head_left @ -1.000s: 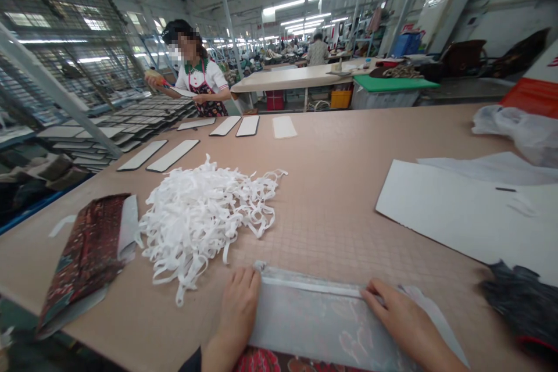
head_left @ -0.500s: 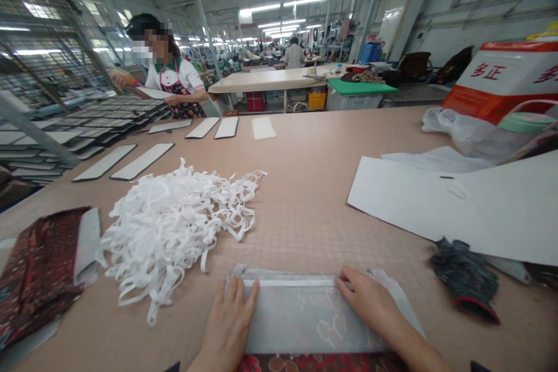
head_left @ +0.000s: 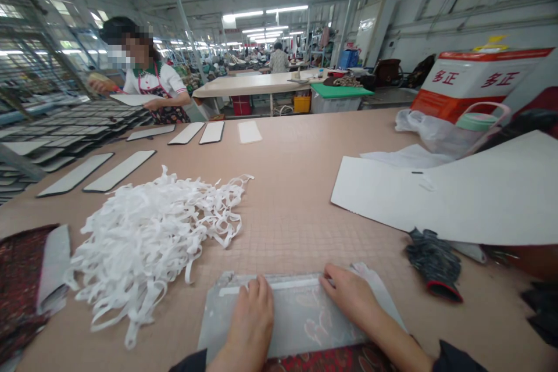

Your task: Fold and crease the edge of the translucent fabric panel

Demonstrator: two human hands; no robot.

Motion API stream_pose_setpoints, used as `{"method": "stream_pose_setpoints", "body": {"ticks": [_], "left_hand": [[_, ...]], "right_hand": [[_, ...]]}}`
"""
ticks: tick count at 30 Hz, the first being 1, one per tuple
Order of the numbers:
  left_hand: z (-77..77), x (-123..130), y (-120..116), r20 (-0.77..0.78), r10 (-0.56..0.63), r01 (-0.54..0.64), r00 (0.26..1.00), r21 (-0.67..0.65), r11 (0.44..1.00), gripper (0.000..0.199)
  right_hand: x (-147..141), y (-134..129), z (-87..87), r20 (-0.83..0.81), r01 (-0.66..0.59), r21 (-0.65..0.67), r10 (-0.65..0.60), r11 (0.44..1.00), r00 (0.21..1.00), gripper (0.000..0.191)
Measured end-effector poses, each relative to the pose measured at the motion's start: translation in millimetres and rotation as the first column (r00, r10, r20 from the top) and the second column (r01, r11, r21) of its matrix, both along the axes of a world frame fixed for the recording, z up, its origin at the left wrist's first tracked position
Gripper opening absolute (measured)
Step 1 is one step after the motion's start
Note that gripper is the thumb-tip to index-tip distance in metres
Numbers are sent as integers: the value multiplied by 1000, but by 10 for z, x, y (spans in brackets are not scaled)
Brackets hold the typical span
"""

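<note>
A grey, translucent-looking fabric piece (head_left: 300, 319) lies before me, its patterned dark red side (head_left: 331, 358) showing at the near edge. Along its far edge runs a narrow white strip (head_left: 296, 283). My left hand (head_left: 253, 317) rests on the strip left of centre, fingers lying together and pressing down. At the strip's right end, the thumb and forefinger of my right hand (head_left: 351, 299) are pinched together; the exact grip is partly hidden. To the left is a tangled heap of white strips (head_left: 161, 238).
Dark red patterned fabric (head_left: 21, 285) lies at left. Several white panels (head_left: 120, 171) are along the far left edge, near a co-worker (head_left: 148, 87) holding one. At right are a large white board (head_left: 436, 203), a dark glove (head_left: 433, 264) and a red-white can (head_left: 466, 81).
My left hand has slid right along the white strip, uncovering its left end. My right hand stays at the strip's right end. The whole view has shifted slightly to the right.
</note>
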State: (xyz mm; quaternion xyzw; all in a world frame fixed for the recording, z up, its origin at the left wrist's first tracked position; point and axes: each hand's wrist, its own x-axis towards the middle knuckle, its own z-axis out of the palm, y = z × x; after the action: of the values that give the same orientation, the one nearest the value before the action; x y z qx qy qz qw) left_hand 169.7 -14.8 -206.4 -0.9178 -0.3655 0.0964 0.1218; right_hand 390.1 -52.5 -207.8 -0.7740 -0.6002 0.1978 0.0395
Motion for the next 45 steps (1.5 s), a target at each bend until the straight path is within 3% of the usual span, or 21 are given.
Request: {"method": "stream_pose_setpoints", "body": {"ticks": [3,6,16,19,24,27,30,37,45], "left_hand": [[-20,284,-39,95,-101,108,990,-76,991,47],[-76,470,-90,120,-117,131,986,-111,985,45],[-483,526,-74,192,-164,161,968,30,986,42],[-443,560,-81,184,-169,162,968,54,985,42],[-179,644,-107,149,-225,223,963,35,974,57],[-86,708,-117,117,-202,204,972,0,979,55],[-110,744,-109,125,-185,188,975,-11,982,53],[-348,731,-127,224,-183,178,957,42,983,50],[-301,728,-151,207,-195,184,959,72,980,49]], "right_hand": [[-20,11,23,7,5,-8,-5,1000,1000,19],[11,12,56,4,7,-6,-7,1000,1000,18],[586,-164,99,-189,125,-24,-128,992,974,18],[597,-163,113,-141,148,-37,-152,988,978,18],[496,-113,148,-24,163,-65,-165,984,986,21],[467,-99,155,12,168,-84,-167,982,986,21],[511,-111,153,24,167,-65,-166,984,986,19],[793,-232,86,-54,243,-25,-244,970,968,15],[812,-191,-8,-15,258,-39,-259,965,966,13]]}}
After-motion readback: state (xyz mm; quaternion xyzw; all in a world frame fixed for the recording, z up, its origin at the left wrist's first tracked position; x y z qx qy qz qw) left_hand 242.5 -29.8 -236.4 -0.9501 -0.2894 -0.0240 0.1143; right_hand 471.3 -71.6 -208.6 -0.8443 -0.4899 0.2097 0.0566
